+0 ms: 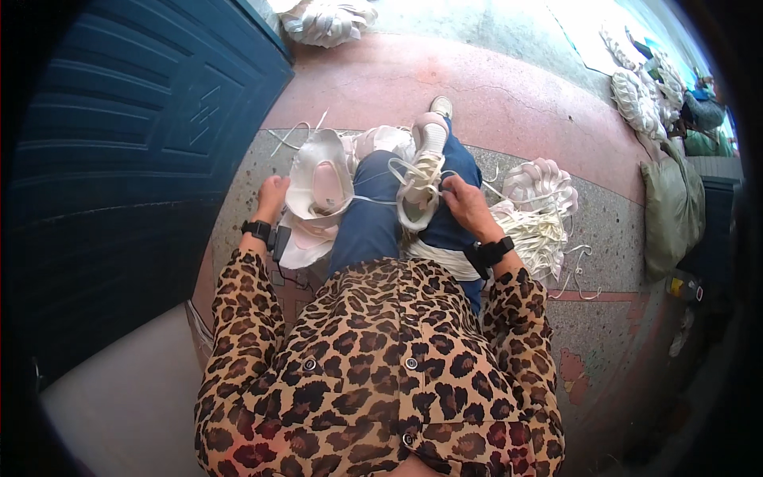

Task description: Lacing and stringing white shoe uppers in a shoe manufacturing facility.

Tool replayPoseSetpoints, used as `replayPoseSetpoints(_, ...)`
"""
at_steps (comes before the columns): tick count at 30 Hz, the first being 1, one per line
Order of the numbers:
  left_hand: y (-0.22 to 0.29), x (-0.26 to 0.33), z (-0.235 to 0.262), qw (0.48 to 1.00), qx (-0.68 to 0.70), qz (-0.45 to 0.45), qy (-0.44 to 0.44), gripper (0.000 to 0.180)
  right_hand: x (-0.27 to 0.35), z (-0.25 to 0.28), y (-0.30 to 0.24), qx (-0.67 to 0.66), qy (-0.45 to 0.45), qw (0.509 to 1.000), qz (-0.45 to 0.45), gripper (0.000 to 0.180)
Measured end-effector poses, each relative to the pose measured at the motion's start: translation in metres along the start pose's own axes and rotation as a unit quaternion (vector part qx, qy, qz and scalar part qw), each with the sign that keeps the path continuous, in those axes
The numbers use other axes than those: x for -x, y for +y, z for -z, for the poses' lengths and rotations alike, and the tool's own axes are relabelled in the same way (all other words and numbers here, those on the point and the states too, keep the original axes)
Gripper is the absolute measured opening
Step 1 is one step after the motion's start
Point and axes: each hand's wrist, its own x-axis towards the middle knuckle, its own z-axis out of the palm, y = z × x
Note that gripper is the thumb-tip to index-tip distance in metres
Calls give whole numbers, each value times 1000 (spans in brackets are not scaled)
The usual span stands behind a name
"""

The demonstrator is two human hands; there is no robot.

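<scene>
My right hand (469,205) pinches white flat strap (413,173) on pale-pink moulded shoe piece (419,179) lying on lap, long axis pointing away from me. My left hand (270,199) grips stacked white shoe pieces (318,187) at left; right nearer.

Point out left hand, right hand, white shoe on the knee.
left hand (272,195), head view, back of hand.
right hand (467,203), head view, back of hand.
white shoe (423,176), head view, laced upper.
</scene>
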Motion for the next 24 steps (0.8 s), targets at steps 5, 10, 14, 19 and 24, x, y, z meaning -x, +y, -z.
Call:
replayPoseSetpoints(5,2,21,-7,983,152,68,-70,61,2,8,0,-1,-23,998,-61,25)
replayPoseSetpoints(10,-16,4,-8,998,28,-47,-29,41,0,14,-6,-26,-18,997,-74,28)
replayPoseSetpoints(14,43,6,28,980,-141,-138,35,32,-1,24,-19,-13,120,991,-56,32)
replayPoseSetpoints(19,153,29,104,869,-165,-409,225,25,-42,4,-106,-222,-56,970,-80,34)
replayPoseSetpoints(24,233,116,94,754,-113,-609,219,16,-92,-34,-229,-418,-202,878,-116,41)
